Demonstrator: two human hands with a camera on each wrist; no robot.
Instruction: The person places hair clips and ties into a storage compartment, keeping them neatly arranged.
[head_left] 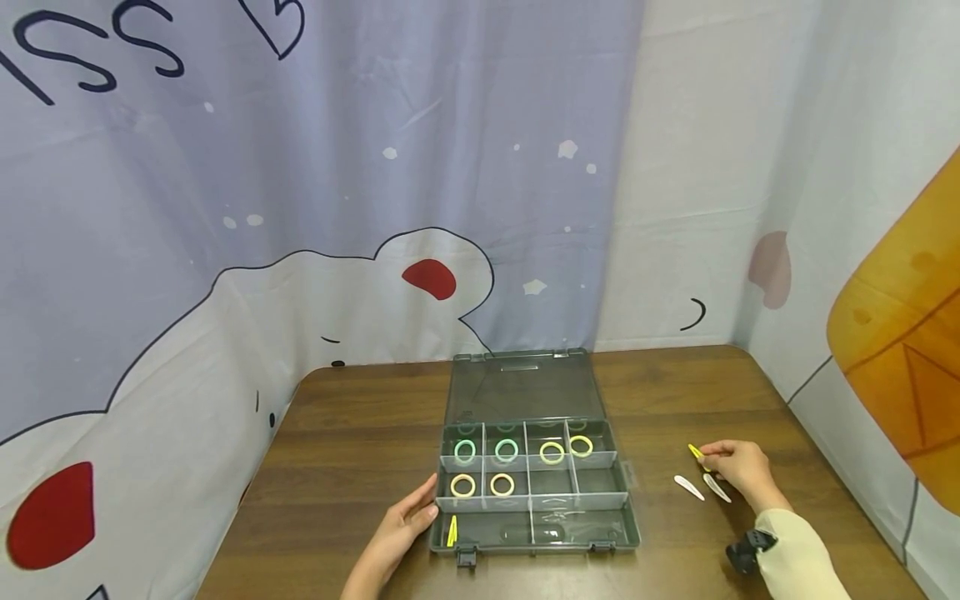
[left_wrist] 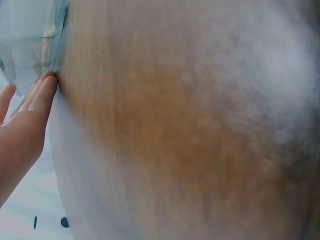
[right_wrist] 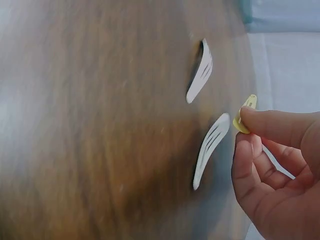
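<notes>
Between thumb and fingers, my right hand point(head_left: 741, 472) pinches a yellow snap hair clip point(right_wrist: 245, 114) above the table's right side. Two white snap hair clips, one nearer the box point(head_left: 689, 487) and another point(head_left: 717, 488) under the hand, lie on the wood. My left hand point(head_left: 402, 527) rests its fairly straight fingers against the left side of a grey translucent compartment box point(head_left: 555, 549), whose lid point(head_left: 525, 387) is folded back. One yellow hair clip point(head_left: 452, 531) lies in the box's front left compartment. Green, yellow and cream rings sit singly in the smaller compartments behind.
The brown wooden table point(head_left: 337, 467) has rounded back corners. A printed curtain point(head_left: 525, 208) hangs right behind it and along both sides. A black wrist camera point(head_left: 744, 552) is strapped at my right sleeve. The box's front latches point(head_left: 466, 557) stick out toward me.
</notes>
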